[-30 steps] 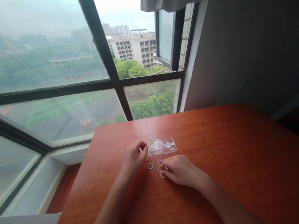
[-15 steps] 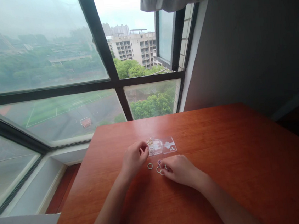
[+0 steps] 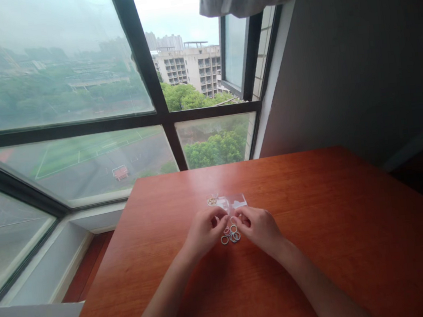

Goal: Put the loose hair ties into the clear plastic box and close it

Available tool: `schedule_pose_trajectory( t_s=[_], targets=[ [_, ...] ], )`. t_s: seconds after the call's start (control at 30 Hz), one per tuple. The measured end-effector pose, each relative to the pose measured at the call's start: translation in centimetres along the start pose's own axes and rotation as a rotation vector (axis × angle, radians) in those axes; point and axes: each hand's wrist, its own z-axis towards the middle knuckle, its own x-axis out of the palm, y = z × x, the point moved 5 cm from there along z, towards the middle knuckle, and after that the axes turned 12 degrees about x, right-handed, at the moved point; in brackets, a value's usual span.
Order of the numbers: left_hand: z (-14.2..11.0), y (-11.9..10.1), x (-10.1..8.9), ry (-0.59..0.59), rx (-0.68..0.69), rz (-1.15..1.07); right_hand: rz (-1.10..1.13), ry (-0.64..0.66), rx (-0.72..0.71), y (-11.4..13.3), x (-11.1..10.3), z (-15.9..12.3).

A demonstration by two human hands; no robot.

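To handle such small rings well, it seems best that the left hand works low and with care for the clear box, which lies just beyond it on the far side, with gold pieces in its left part. The loose rings lie on the table between the hands and to the near side, some of them overlapping; they should be touched lightly, one at a time, because thin round things may slide. The pale ring at the fingertips of the right hand calls, one may judge, for a gentle pinch at its edge. As for pose, the left hand curves toward the right, thumb and forefinger nearly meeting; whether something is between them, one cannot tell. The right hand is like its mirror, curled toward the left, the fingers bent close beside the pale ring; whether they grasp it or only touch it, one cannot tell.
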Motion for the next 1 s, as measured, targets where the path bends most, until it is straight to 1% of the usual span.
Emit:
schedule_pose_trajectory(
  t_s=[0.2, 0.4, 0.53, 0.67, 0.77, 0.87, 1.0],
  targets=[
    [0.0, -0.2, 0.2, 0.028, 0.002, -0.075, -0.034, -0.017, -0.018, 0.0, 0.1, -0.1],
    [0.0, -0.2, 0.5, 0.033, 0.009, -0.046, -0.042, 0.0, -0.029, 0.2, 0.1, -0.1],
    [0.0, 0.4, -0.4, -0.018, -0.007, 0.017, -0.052, -0.001, -0.01, 0.1, -0.3, -0.1],
    [-0.1, 1.8, -2.2, -0.116, -0.05, 0.106, -0.056, -0.002, 0.032, -0.1, -0.6, 0.1],
    [-0.2, 2.7, -3.1, -0.164, -0.081, 0.18, -0.06, -0.002, 0.046, -0.1, -0.6, 0.1],
    [-0.2, 2.9, -3.3, -0.161, -0.085, 0.231, -0.061, 0.002, 0.054, -0.1, -0.6, 0.1],
    [-0.2, 2.5, -2.9, -0.121, -0.066, 0.288, -0.088, 0.01, 0.077, -0.2, -0.7, 0.1]
  ],
)
